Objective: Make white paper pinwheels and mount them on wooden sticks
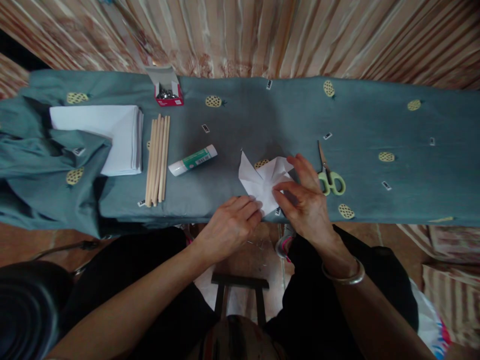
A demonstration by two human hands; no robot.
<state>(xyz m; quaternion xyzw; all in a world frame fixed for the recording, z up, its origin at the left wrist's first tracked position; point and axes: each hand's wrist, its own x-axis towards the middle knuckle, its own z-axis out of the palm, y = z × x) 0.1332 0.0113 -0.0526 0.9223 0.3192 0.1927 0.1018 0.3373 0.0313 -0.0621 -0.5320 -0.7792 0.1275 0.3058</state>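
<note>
A white paper pinwheel [264,182], cut and partly folded, lies near the front edge of the cloth-covered table, with pointed flaps standing up. My left hand [240,217] is closed on its lower left edge, thumb and fingers pressed together on the paper. My right hand [305,197] pinches a folded part near the paper's middle and right side; its other fingers curl over the right flap. Just right of that hand lie scissors [330,180] with light green handles, blades pointing away. A white and green glue stick [193,160] lies to the left of the paper.
Several wooden sticks [157,160] lie side by side on the left. Beyond them stands an open red box [168,97] of small metal pieces. A stack of white paper [123,130] is partly covered by bunched tablecloth [56,155]. Pleated curtain [240,37] hangs along the far edge.
</note>
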